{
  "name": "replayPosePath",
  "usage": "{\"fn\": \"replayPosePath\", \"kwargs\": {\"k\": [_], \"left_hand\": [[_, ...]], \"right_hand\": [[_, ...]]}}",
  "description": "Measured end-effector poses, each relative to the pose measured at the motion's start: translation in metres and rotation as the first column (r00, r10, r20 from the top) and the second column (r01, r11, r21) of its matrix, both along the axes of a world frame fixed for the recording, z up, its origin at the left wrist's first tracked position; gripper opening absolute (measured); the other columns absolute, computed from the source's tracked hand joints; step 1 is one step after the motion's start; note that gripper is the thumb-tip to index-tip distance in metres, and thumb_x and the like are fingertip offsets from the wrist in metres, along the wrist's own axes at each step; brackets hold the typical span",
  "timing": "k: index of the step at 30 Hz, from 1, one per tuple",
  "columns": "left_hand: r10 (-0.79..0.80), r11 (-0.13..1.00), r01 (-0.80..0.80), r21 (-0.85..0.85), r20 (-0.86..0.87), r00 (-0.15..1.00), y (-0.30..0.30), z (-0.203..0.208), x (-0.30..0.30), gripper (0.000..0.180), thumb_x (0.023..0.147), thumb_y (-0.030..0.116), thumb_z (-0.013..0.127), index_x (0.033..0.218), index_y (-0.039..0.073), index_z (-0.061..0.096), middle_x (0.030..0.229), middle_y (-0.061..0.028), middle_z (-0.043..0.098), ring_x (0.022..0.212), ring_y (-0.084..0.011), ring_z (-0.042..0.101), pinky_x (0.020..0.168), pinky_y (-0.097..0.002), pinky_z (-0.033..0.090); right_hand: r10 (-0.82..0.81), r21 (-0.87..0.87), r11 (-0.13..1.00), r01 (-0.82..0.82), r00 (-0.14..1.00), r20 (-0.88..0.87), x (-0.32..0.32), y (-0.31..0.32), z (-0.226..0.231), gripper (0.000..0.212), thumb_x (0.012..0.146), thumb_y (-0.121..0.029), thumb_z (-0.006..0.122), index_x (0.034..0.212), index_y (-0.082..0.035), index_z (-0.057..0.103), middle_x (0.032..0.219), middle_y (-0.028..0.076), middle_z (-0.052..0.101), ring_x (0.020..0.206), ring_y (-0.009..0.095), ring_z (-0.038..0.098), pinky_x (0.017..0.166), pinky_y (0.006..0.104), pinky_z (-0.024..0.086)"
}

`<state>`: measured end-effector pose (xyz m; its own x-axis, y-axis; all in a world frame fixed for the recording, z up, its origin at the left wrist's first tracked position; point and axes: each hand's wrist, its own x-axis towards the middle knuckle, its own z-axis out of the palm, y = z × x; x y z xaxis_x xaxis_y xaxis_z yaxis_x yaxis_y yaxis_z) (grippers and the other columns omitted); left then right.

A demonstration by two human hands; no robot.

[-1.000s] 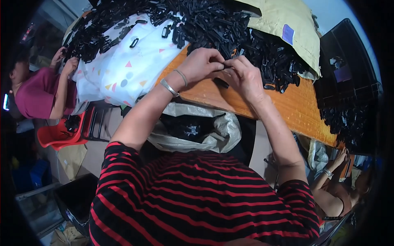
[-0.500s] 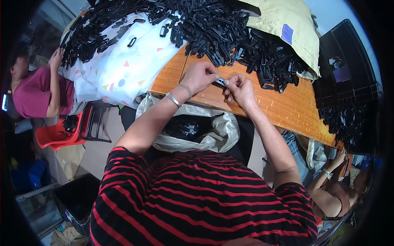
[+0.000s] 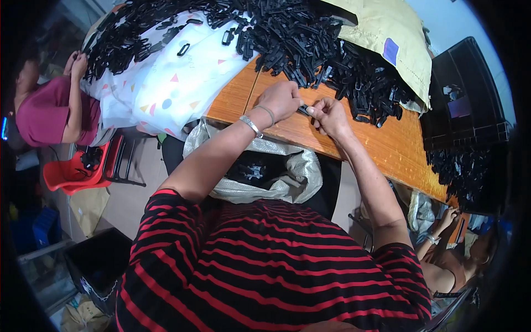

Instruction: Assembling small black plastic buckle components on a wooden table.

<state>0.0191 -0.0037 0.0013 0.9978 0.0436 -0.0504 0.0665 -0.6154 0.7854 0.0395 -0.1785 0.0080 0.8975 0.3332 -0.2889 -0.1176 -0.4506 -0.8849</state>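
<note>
Over the wooden table's front edge, a small black plastic piece (image 3: 303,110) is held between my two hands. My left hand (image 3: 281,102) pinches its left end, with the fingers closed. The thumb and fingers of my right hand (image 3: 331,117) are pressed together on its right end. Fingers cover much of the piece, so its full shape is hidden. Just beyond my hands lies a large heap of similar black plastic pieces (image 3: 293,47). Below the table edge, in front of me, an open white woven sack (image 3: 305,176) holds more black pieces.
A patterned white plastic sheet (image 3: 166,83) lies left on the wooden table (image 3: 376,146). A yellowish sack (image 3: 381,25) stands at the back right, a black crate (image 3: 464,94) beyond it. People sit at both sides. A red chair (image 3: 74,174) and black bin (image 3: 99,257) are left.
The piece between my hands has turned from showing a light, shiny side to a dark one. Both hands have shifted slightly right. The person at left has brought both hands together.
</note>
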Motion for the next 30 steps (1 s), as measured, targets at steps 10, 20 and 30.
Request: {"fn": "replayPosePath", "kwargs": {"k": [10, 20, 30], "left_hand": [[-0.004, 0.961, -0.058, 0.269, 0.225, 0.974, 0.002, -0.009, -0.006, 0.021, 0.076, 0.023, 0.07, 0.072, 0.005, 0.06, 0.072, -0.0097, 0.062, 0.067, -0.0246, 0.06, 0.062, -0.0336, 0.047], [-0.248, 0.967, 0.248, 0.059, -0.003, 0.969, 0.036, 0.033, -0.062, 0.015, 0.074, 0.013, 0.07, 0.083, 0.003, 0.063, 0.078, -0.0101, 0.059, 0.067, -0.0219, 0.059, 0.064, -0.0325, 0.048], [-0.3, 0.875, 0.009, 0.484, 0.527, 0.795, 0.022, 0.0, 0.025, 0.021, 0.075, 0.002, 0.064, 0.095, 0.008, 0.061, 0.097, -0.0085, 0.055, 0.096, -0.0274, 0.053, 0.078, -0.0359, 0.048]], "right_hand": [[0.031, -0.1, 0.994, -0.037, 0.998, -0.057, 0.005, 0.006, 0.01, 0.022, 0.084, -0.015, 0.069, 0.076, -0.002, 0.054, 0.053, 0.005, 0.055, 0.037, 0.011, 0.046, 0.034, 0.026, 0.033], [0.211, -0.14, 0.973, -0.182, 0.949, 0.235, -0.041, -0.036, 0.008, 0.02, 0.081, -0.018, 0.07, 0.083, 0.0, 0.062, 0.071, 0.01, 0.064, 0.059, 0.019, 0.061, 0.053, 0.0313, 0.049], [0.161, -0.561, 0.737, 0.376, 0.709, 0.687, 0.013, -0.063, 0.002, 0.027, 0.077, -0.015, 0.068, 0.098, -0.004, 0.056, 0.094, 0.019, 0.061, 0.077, 0.038, 0.062, 0.065, 0.0451, 0.05]]}}
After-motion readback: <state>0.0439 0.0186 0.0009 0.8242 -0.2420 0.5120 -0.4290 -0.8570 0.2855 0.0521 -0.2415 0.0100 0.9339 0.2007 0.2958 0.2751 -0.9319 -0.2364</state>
